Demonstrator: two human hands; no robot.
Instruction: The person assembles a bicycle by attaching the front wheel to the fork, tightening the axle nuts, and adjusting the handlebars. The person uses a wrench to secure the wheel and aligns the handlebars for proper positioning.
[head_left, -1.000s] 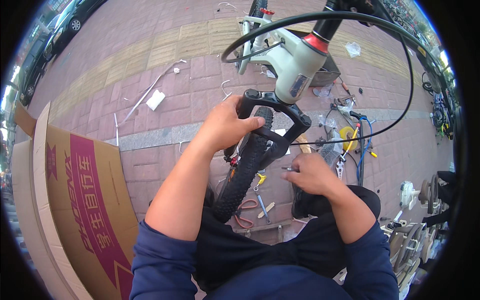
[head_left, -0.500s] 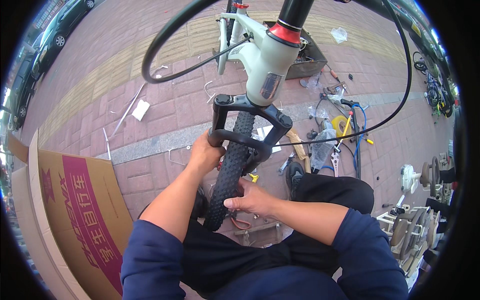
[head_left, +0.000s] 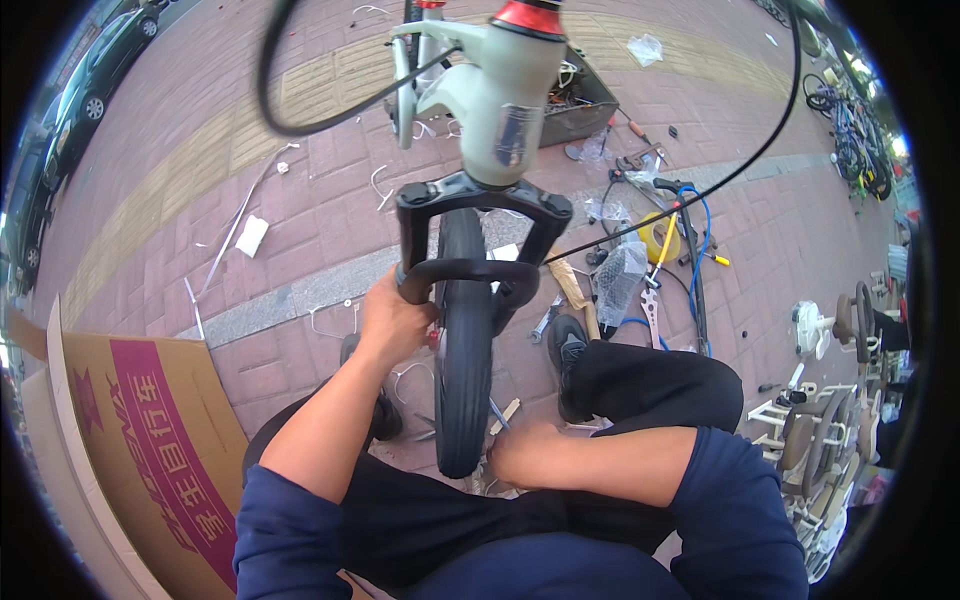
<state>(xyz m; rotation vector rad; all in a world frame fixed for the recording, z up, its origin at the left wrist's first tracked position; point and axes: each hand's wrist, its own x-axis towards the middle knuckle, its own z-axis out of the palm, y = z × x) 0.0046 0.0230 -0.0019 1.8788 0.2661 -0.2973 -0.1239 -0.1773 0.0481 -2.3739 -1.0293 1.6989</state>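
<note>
In front of me stands a pale bicycle frame [head_left: 500, 110] with a black suspension fork [head_left: 540, 215] and a black-tyred wheel [head_left: 464, 370] between its legs. The tread is smeared into streaks, as on a spinning wheel. My left hand [head_left: 393, 322] is wrapped around the fork's left leg, below the curved brace; its fingertips are partly hidden. Low on the wheel's right side is my right hand [head_left: 522, 455], blurred, with its fingers mostly hidden. I cannot tell whether it touches the tyre. A black cable [head_left: 690, 205] loops across the view from above.
A large cardboard box [head_left: 215, 400] stands open at the left. On the paving lie a flat wrench [head_left: 652, 315], a wooden handle [head_left: 570, 287], bubble wrap [head_left: 622, 280] and a yellow tape roll [head_left: 656, 240]. Beyond is a toolbox [head_left: 590, 122]. White-framed items [head_left: 815, 440] crowd the right.
My right hand has moved down the wheel and blurred. The tyre's knobbly tread has turned to streaks, and the wheel points straighter at me. My left hand stays on the fork.
</note>
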